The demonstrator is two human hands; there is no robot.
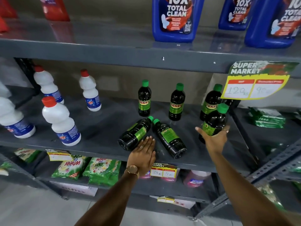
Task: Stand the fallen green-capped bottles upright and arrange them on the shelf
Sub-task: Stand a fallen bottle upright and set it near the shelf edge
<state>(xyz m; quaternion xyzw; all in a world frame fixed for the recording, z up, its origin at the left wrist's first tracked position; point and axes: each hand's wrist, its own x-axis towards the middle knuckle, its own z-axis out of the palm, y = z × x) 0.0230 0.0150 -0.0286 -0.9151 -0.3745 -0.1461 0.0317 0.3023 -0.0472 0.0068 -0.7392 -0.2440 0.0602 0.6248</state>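
Green-capped bottle (214,121): base hidden by right hand (215,139).

Grey metal shelving (104,51) fills the view in tiers, its boards faintly glossy under soft, even light. Behind the tiers runs a plain beige wall (114,12). At 4 o'clock a perforated angle-iron upright (267,170) slants across, joining a neighbouring rack. A yellow price tag (254,85) hangs from a shelf edge at 2 o'clock. Pale floor (32,209) shows at 7 o'clock.
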